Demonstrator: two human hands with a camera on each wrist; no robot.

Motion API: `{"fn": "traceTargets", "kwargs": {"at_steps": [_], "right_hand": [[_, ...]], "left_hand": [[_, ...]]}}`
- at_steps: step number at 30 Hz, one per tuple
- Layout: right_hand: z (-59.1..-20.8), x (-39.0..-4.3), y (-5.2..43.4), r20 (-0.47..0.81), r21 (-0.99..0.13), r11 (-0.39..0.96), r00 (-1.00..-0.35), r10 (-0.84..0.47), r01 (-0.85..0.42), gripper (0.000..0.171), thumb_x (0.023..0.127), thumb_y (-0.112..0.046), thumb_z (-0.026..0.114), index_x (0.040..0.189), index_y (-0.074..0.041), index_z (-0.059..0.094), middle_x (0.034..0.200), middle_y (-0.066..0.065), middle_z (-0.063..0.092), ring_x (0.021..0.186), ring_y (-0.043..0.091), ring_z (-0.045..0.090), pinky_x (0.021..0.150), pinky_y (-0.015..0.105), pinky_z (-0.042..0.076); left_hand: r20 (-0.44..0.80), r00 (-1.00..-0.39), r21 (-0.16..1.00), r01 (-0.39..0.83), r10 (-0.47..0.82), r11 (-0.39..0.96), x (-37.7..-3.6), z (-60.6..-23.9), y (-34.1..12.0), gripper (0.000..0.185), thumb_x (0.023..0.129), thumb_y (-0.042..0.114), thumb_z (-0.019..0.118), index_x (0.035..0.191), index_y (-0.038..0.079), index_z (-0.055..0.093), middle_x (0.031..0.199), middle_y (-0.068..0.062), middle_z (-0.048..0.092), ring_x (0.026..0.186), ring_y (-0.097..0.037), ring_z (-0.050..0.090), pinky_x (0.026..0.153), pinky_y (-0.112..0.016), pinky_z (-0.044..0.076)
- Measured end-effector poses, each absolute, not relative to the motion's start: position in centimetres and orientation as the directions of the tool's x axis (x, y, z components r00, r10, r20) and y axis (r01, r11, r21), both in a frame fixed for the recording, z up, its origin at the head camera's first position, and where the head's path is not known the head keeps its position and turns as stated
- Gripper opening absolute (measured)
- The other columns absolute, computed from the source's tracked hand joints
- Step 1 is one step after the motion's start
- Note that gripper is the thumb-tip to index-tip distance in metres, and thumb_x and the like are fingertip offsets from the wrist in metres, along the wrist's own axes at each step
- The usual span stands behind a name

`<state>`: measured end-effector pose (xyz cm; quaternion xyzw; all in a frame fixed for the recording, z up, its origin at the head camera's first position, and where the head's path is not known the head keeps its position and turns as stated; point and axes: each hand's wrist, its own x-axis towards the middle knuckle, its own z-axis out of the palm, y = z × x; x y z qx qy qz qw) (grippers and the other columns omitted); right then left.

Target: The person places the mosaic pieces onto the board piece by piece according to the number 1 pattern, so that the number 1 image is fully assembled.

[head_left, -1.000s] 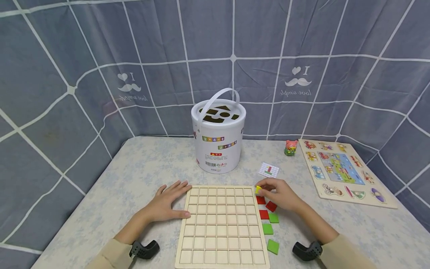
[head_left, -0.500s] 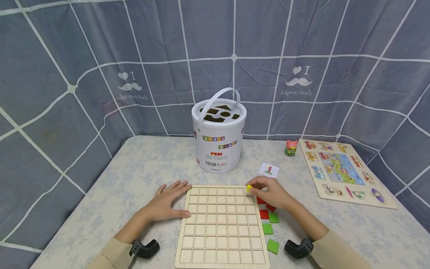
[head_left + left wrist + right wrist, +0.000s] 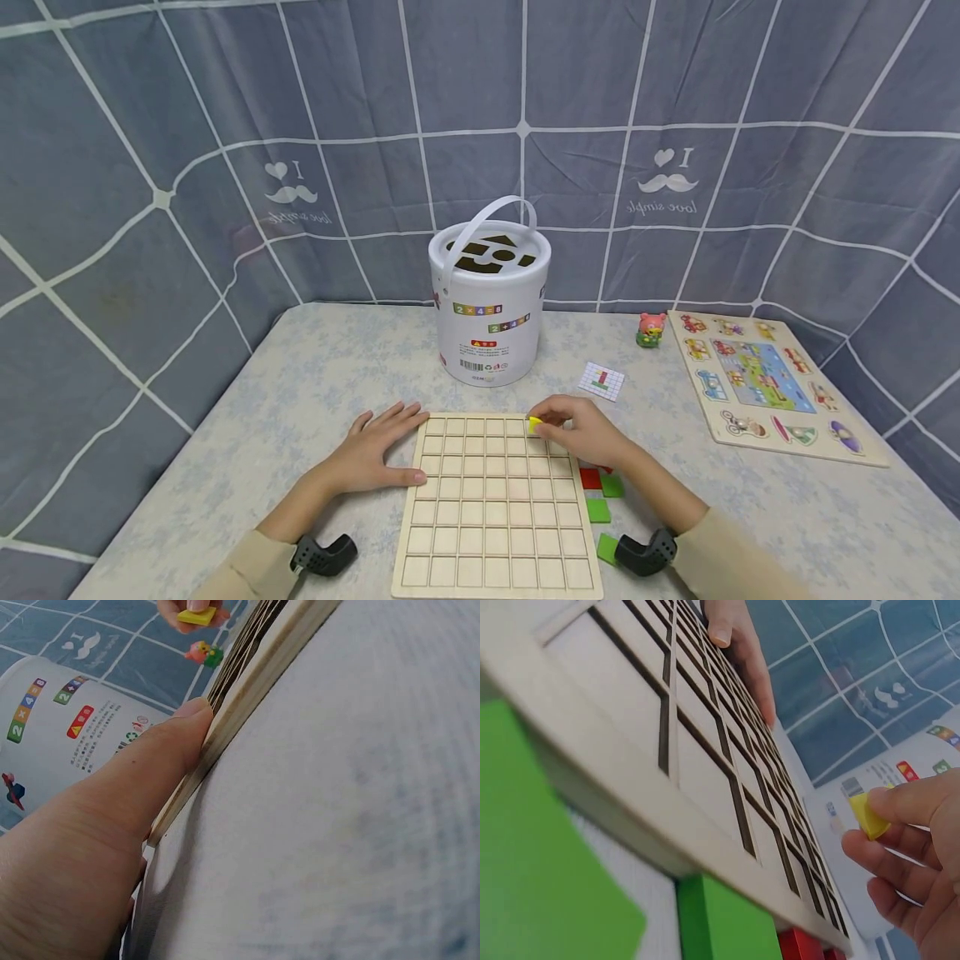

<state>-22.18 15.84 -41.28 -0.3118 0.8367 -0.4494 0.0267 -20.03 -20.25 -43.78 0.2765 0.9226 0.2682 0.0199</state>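
Note:
My right hand [image 3: 573, 427] pinches a small yellow tile [image 3: 534, 425] between thumb and fingers, over the far right part of a wooden grid board [image 3: 483, 504]. In the right wrist view the yellow tile [image 3: 868, 817] shows tilted between thumb and fingertips. My left hand [image 3: 375, 454] lies with spread, straight fingers at the board's left side, and its thumb [image 3: 169, 739] touches the board's edge. Along the board's right side lie green tiles [image 3: 597, 510] and red tiles [image 3: 590, 478], partly hidden by the right hand and wrist.
Behind the board stands a white bucket [image 3: 487, 333] with a handle and shaped holes in its lid. A small pattern card [image 3: 602, 381] lies to its right. Farther right are a pink-and-green figurine [image 3: 650, 330] and a wooden picture puzzle [image 3: 765, 387]. A grey-blue curtain hangs behind.
My right hand has carried the yellow tile leftward from beside the board's right edge to over its far row. The left hand has stayed in place.

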Motion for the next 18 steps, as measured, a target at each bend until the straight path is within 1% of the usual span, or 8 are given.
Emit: {"fn": "traceTargets", "kwargs": {"at_steps": [5, 10, 18], "right_hand": [[-41.4, -22.3, 15.0, 0.226, -0.77, 0.404, -0.803, -0.551, -0.494, 0.018, 0.095, -0.015, 0.065, 0.108, -0.004, 0.071, 0.102, 0.0, 0.069, 0.088, 0.013, 0.062, 0.081, 0.033, 0.052], [-41.4, -22.3, 14.3, 0.225, -0.777, 0.389, -0.795, -0.563, -0.495, 0.016, 0.095, -0.013, 0.065, 0.106, -0.004, 0.071, 0.098, -0.003, 0.068, 0.086, 0.012, 0.061, 0.08, 0.032, 0.051], [-41.4, -22.4, 13.4, 0.227, -0.792, 0.359, -0.784, -0.577, -0.494, 0.016, 0.093, -0.011, 0.067, 0.106, -0.002, 0.071, 0.097, 0.001, 0.069, 0.085, 0.013, 0.06, 0.079, 0.031, 0.051]], "left_hand": [[0.112, -0.846, 0.5, 0.501, 0.521, 0.706, -20.0, -43.8, -20.3, 0.088, 0.08, 0.06, 0.07, 0.151, 0.016, 0.04, 0.156, -0.009, 0.032, 0.145, -0.036, 0.019, 0.108, -0.067, 0.003], [0.113, -0.846, 0.502, 0.502, 0.521, 0.705, -20.0, -43.7, -20.3, 0.088, 0.08, 0.06, 0.07, 0.15, 0.016, 0.041, 0.156, -0.01, 0.032, 0.145, -0.036, 0.02, 0.108, -0.067, 0.003], [0.119, -0.845, 0.492, 0.506, 0.522, 0.708, -20.1, -43.8, -20.3, 0.088, 0.08, 0.06, 0.07, 0.151, 0.017, 0.04, 0.156, -0.009, 0.032, 0.145, -0.036, 0.02, 0.109, -0.067, 0.004]]}}
